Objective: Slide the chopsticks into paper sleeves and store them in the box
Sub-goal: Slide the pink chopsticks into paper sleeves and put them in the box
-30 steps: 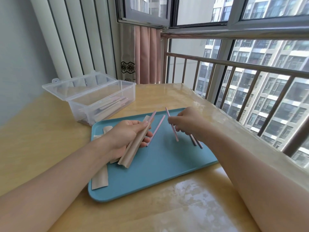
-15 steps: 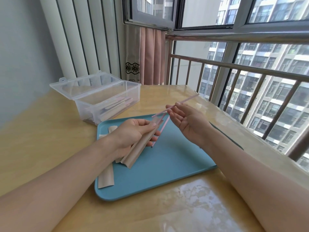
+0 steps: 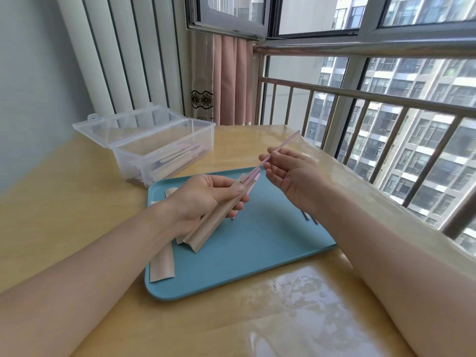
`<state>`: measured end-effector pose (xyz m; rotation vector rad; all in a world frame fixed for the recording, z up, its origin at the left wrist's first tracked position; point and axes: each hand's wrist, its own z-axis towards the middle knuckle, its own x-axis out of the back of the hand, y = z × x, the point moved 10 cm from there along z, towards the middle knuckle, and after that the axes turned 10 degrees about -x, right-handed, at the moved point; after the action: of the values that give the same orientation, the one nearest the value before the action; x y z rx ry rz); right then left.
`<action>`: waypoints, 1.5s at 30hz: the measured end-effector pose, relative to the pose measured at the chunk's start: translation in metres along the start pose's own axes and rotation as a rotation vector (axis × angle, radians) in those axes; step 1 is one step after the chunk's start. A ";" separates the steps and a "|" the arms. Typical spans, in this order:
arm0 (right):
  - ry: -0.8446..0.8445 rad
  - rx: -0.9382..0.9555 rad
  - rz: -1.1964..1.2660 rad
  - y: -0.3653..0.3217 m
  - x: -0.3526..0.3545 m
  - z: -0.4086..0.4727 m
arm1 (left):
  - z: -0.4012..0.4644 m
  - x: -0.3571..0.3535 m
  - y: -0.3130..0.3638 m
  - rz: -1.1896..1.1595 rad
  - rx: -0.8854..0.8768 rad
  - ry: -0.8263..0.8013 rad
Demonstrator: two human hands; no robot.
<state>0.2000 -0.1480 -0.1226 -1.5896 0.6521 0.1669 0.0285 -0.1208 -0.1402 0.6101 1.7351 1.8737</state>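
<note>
My left hand [image 3: 203, 199] grips a tan paper sleeve [image 3: 206, 229] above the blue tray [image 3: 257, 253], its open mouth pointing up and right. A pink chopstick [image 3: 280, 152] is pinched in the fingers of my right hand [image 3: 293, 176], its lower tip at the sleeve's mouth beside another pink chopstick end that sticks out of the sleeve. More sleeves [image 3: 162, 269] lie on the tray's left side. Dark chopstick tips [image 3: 309, 217] show on the tray behind my right wrist. The clear plastic box [image 3: 164, 150] stands open at the back left with sleeved chopsticks inside.
The tray lies on a yellow table [image 3: 64, 215] covered with a clear sheet. A metal railing [image 3: 386, 119] and window run along the right edge. A pink curtain [image 3: 231, 81] hangs at the back, and ribbed wall panels rise behind the box.
My right hand lifted a pink chopstick off the tray, turned palm up, and brought its tip to the mouth of the sleeve. The left hand kept its grip on the sleeve.
</note>
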 end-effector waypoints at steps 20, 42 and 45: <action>0.068 0.053 -0.292 -0.002 -0.001 -0.002 | 0.000 0.003 0.000 0.069 0.009 0.021; 0.159 0.407 -0.793 -0.016 -0.017 -0.015 | 0.000 0.006 0.003 0.053 -0.009 0.064; 0.165 0.462 -0.955 -0.015 -0.025 -0.018 | 0.000 0.007 0.003 0.048 -0.010 0.073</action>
<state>0.1815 -0.1580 -0.0950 -1.3123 -0.0102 -0.7742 0.0232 -0.1162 -0.1377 0.5909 1.7707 1.9584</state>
